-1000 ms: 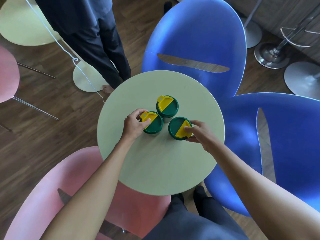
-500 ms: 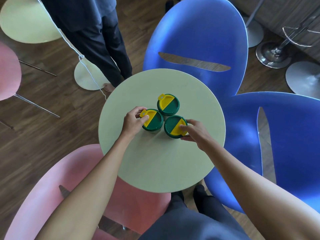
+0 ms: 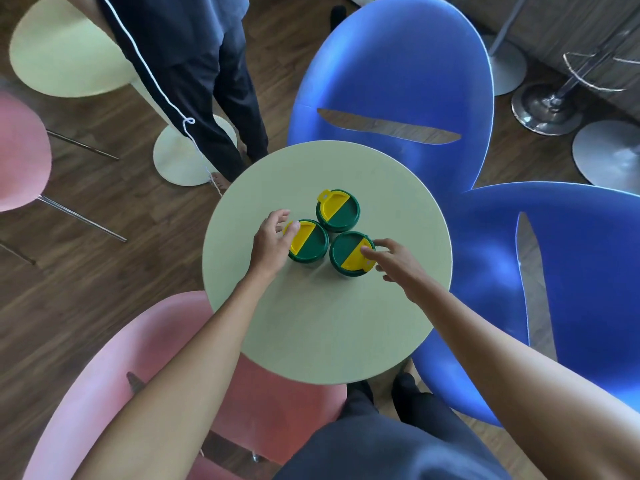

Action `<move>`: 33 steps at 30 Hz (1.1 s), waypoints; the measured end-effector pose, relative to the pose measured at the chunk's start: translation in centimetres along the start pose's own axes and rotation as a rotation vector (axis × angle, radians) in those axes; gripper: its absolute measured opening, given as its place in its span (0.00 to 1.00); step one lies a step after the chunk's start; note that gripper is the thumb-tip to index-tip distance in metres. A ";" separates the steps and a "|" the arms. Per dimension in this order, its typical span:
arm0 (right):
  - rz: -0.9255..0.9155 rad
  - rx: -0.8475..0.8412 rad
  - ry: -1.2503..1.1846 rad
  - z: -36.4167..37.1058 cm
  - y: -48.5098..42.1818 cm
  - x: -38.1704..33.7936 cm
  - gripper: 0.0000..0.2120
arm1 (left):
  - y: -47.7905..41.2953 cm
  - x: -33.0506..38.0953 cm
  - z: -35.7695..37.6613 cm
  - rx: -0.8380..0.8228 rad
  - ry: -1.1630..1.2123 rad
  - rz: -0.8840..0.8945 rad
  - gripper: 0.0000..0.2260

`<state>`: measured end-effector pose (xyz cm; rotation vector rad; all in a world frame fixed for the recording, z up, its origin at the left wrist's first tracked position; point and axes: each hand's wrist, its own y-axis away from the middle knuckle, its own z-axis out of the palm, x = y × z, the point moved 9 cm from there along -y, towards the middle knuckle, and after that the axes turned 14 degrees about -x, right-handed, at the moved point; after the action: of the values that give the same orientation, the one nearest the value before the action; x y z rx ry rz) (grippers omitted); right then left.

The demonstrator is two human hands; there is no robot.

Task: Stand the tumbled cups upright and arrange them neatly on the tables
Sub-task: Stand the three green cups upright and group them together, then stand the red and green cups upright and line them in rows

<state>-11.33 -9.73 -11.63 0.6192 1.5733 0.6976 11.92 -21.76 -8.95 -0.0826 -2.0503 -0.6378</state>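
Head view is showing a round desk (image 3: 311, 327) ringed by chairs; left grip (image 3: 272, 242) and right grip (image 3: 398, 261) are hovering open beside three clustered cups (image 3: 337, 208), bare desk spreading nearer.

Cup bodies (image 3: 337, 228) under lids

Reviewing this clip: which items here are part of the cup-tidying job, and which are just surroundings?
Job:
- far cup, left cup, right cup, all upright and clustered
- round table
- left hand and right hand, fingers loose at the lids

Surroundings:
- blue chairs
- pink chair
- bystander's legs
- second table
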 end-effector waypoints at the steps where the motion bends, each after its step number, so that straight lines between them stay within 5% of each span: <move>1: -0.026 0.024 0.004 -0.5 0.4 -0.3 0.25 | 0.3 0.8 -0.3 0.052 -0.060 0.024 0.15; 5: -0.140 0.125 0.011 -3.4 3.0 -1.6 0.19 | 2.0 6.6 -0.4 0.230 -0.309 0.226 0.11; 11: -0.221 0.255 -0.055 -10.3 8.0 -1.5 0.15 | 1.6 16.3 8.3 0.040 -0.445 0.426 0.09; 21: -0.280 0.575 -0.265 -29.3 23.8 9.8 0.14 | 8.1 30.9 35.3 -0.360 -0.568 0.607 0.07; 33: -0.307 0.879 -0.359 -53.1 47.6 28.6 0.08 | 24.2 46.2 69.2 -0.641 -0.579 0.768 0.06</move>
<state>-67.45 38.88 8.30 1.0364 1.5406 -0.3686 -59.92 22.72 10.23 -1.4906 -2.0150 -0.7902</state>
